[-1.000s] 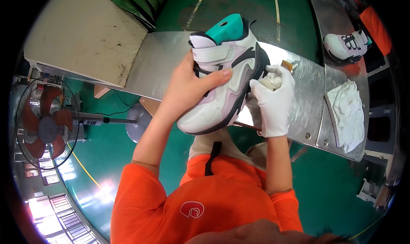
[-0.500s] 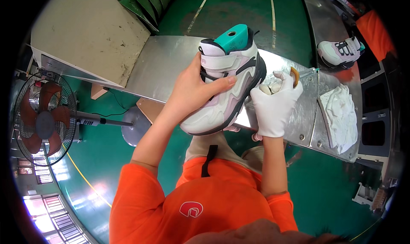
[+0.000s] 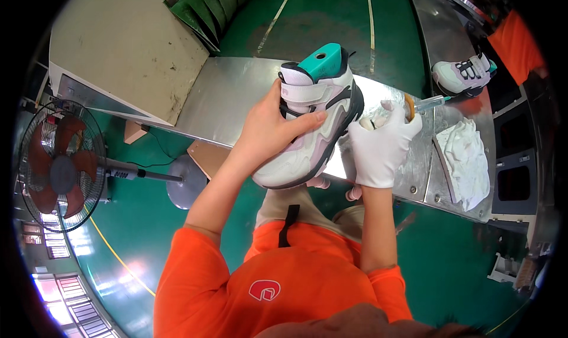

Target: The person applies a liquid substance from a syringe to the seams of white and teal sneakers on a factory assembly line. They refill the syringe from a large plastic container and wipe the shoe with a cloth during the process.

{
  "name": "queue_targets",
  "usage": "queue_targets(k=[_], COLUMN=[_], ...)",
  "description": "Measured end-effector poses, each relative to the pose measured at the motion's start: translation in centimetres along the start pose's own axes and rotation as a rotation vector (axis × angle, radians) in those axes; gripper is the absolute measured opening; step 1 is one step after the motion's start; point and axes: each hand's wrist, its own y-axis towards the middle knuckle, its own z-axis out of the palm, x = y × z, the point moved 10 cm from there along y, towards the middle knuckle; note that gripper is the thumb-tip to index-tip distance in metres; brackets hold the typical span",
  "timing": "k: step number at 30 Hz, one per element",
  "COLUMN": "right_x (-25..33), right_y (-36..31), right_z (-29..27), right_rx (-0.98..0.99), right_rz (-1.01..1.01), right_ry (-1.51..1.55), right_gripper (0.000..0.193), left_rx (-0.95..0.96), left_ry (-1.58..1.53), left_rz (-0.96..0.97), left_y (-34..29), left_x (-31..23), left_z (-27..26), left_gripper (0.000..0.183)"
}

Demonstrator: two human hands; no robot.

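Observation:
My bare left hand (image 3: 272, 128) is closed around the upper of a white and pale lilac sneaker (image 3: 296, 151), its thumb lying across the straps. A teal shoe last (image 3: 322, 63) fills the sneaker's collar, and the toe points toward me. Just right of the dark sole is my right hand (image 3: 381, 145) in a white glove, its fingers curled. From it sticks out a slim clear syringe (image 3: 430, 104) with a green tip, pointing right. A tan curved piece (image 3: 409, 107) shows by the fingers. Something small and whitish lies in the curled fingers, too unclear to name.
Below the sneaker runs a metal bench (image 3: 228, 89), with a crumpled white cloth (image 3: 467, 163) on its right part. Another sneaker (image 3: 464, 74) stands farther right, near an orange sleeve (image 3: 515, 48). A beige machine (image 3: 127, 48) is at left, above a standing fan (image 3: 62, 163).
The sneaker has shifted slightly down in my left hand's grip. The syringe in my right hand now shows more of its barrel, pointing right.

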Motion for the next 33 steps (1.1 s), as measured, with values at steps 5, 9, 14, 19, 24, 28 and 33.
queue_targets(k=[5, 9, 14, 19, 24, 28, 33], right_x=[0.9, 0.6, -0.4, -1.6, -2.6, -2.4, 1.6], right_y=[-0.6, -0.4, -0.1, 0.0, -0.8, -2.2, -3.0], right_z=[0.6, 0.6, 0.5, -0.9, -1.3, 0.5, 0.1], right_rx=[0.01, 0.005, -0.025, -0.057, 0.008, 0.178, 0.21], right_rz=[-0.063, -0.059, -0.043, -0.012, -0.023, 0.053, -0.213], right_ry=[-0.022, -0.035, -0.088, 0.033, 0.122, 0.595, 0.336], right_gripper=[0.05, 0.049, 0.05, 0.055, 0.053, 0.05, 0.048], left_rx=[0.007, 0.005, 0.011, 0.024, 0.033, 0.021, 0.034], left_ry=[0.01, 0.037, 0.012, -0.2, -0.362, -0.414, -0.375], left_rz=[0.007, 0.027, 0.003, -0.062, -0.124, -0.128, -0.112], left_y=[-0.1, 0.0, -0.1, 0.8, 1.5, 1.4, 1.2], left_x=[-0.3, -0.2, 0.0, 1.4, 2.5, 2.7, 2.3], left_z=[0.1, 0.3, 0.1, -0.2, -0.6, -0.6, -0.5], left_gripper=[0.073, 0.074, 0.075, 0.073, 0.07, 0.069, 0.068])
